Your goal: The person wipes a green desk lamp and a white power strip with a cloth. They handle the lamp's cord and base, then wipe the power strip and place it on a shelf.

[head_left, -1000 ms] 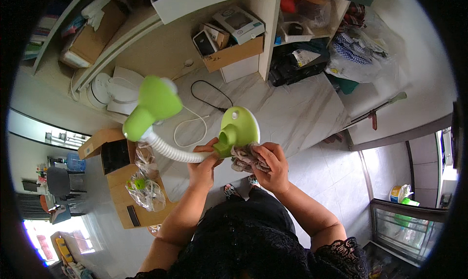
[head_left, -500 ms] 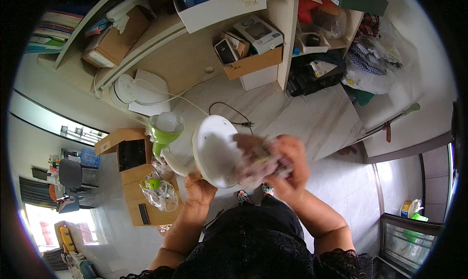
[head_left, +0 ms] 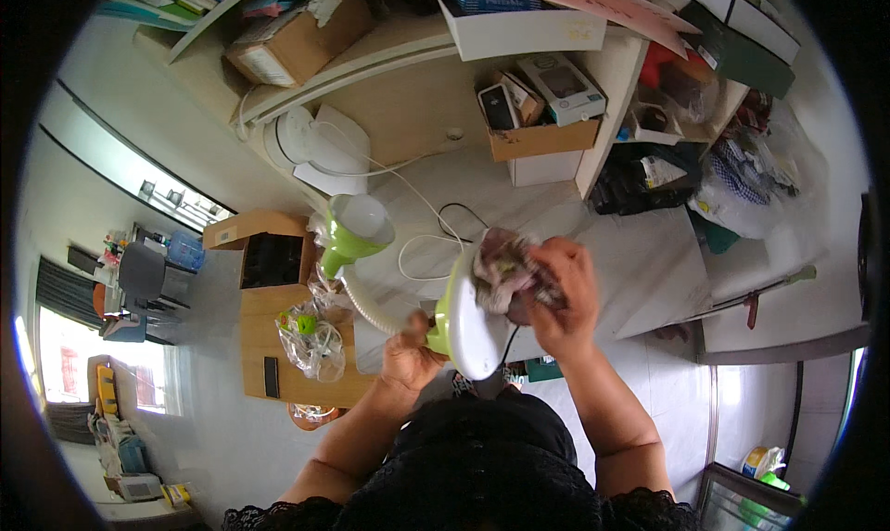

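Note:
A green and white gooseneck desk lamp [head_left: 476, 341] is held up in front of me, its round base tipped so the white underside faces right. My left hand [head_left: 411, 357] grips the green side of that base. From there the pale bendable neck [head_left: 363, 301] runs up to the green lamp shade [head_left: 362, 227], whose white inside shows. My right hand [head_left: 567, 294] is closed on a crumpled, patterned cloth [head_left: 507, 269] and presses it against the white underside near its upper edge. Some of the right fingers are hidden by the cloth.
Behind the lamp is a marble-look desktop [head_left: 612, 262] with loose cables. Shelves hold a carton [head_left: 547, 141] of small boxes. At left, a wooden surface [head_left: 264, 332] bears an open cardboard box [head_left: 246, 227], a clear plastic bag [head_left: 315, 350] and a dark phone [head_left: 271, 377].
The lamp base has turned more edge-on, showing its green side, and sits further right. The cloth has moved up along the underside. My view has shifted, so the shelves appear further right.

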Demonstrator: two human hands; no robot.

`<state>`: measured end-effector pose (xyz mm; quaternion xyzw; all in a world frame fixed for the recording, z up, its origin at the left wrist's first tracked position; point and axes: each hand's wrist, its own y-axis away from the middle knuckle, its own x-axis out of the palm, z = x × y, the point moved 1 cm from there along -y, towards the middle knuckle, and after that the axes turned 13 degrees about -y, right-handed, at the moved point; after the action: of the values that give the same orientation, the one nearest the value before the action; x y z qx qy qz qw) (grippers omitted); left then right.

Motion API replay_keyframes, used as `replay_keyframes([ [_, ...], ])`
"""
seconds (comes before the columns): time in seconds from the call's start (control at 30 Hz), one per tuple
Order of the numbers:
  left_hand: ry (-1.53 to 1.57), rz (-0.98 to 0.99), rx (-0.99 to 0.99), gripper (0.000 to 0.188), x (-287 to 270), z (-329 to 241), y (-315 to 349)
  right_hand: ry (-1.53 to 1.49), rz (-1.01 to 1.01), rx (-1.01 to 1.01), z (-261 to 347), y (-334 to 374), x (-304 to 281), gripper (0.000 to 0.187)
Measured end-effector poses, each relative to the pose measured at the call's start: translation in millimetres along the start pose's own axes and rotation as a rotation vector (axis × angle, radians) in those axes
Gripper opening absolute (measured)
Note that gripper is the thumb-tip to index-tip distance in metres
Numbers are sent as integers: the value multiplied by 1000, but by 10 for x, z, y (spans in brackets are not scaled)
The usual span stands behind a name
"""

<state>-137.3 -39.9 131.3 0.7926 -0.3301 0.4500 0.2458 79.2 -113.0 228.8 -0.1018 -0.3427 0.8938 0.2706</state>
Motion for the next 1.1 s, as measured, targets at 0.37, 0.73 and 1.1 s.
replay_keyframes([
  [0.37, -137, 96, -83, 9, -337, 48, -38, -37, -156, 212, -495, 319, -373, 38],
  [0.73, -807, 331, -34, 14, -294, 72, -387, -511, -217, 395, -562, -276, -593, 43],
  [1.1, -1530, 119, -52, 28, -709, 359, -1089, -1533, -343, 794, -1228, -9, -592, 46],
])
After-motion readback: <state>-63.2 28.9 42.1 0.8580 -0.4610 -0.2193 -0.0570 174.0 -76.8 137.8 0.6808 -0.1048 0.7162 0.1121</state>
